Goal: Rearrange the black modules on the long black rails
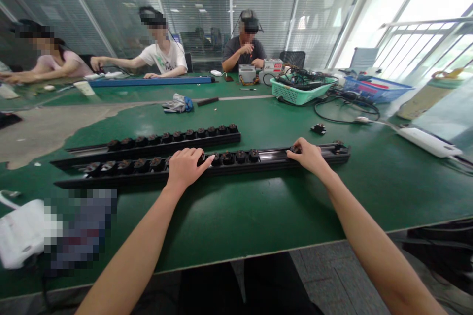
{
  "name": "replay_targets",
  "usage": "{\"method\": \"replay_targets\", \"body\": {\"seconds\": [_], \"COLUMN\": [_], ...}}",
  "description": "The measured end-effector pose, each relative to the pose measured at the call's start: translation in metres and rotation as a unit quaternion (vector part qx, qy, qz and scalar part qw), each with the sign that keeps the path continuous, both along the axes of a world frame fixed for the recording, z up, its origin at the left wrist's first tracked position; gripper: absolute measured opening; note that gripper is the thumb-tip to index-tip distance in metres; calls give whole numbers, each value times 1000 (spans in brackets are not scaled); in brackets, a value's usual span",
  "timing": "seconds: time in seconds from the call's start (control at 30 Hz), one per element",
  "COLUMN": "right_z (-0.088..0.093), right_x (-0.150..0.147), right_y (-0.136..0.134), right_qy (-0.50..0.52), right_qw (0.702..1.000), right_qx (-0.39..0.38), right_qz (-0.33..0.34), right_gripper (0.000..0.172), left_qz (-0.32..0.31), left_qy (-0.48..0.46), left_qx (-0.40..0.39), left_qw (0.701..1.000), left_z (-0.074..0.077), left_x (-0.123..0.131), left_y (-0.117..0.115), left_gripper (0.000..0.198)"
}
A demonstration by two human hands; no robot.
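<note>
Black rail, long and narrow, lies across the middle of the frame on the green tabletop, carrying a row of small dark knob-like parts along its left and middle stretch. Left hand rests palm down on that row near the centre, fingers loosely curled over the parts, not visibly clamped on any one. Right hand sits farther right on the same rail, its fingertips pinched on a single dark part at the rail's top. A second rail filled with the same parts lies parallel, just behind, toward the centre left. One loose dark part sits apart behind the right hand. A teal basket of cables stands in the upper right, and three other people sit along the far edge at the top.
</note>
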State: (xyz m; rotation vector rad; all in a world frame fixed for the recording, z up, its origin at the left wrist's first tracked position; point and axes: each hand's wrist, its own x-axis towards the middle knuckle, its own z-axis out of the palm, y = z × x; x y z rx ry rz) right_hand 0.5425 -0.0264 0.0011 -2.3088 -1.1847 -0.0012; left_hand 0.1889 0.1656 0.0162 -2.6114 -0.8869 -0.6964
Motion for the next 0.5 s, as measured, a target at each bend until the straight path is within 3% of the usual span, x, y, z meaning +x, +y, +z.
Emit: {"method": "replay_targets", "body": {"seconds": [0.5], "right_z": [0], "right_x": [7], "right_y": [-1], "right_qy": [6], "right_qw": [1000], "right_qx": [-3], "right_qz": [-6], "right_gripper": [29], "left_qz": [0], "left_qy": [4], "left_qx": [8], "left_qw": [1000], "left_z": [1], "left_x": [0], "left_y": [0], "left_gripper": [52]}}
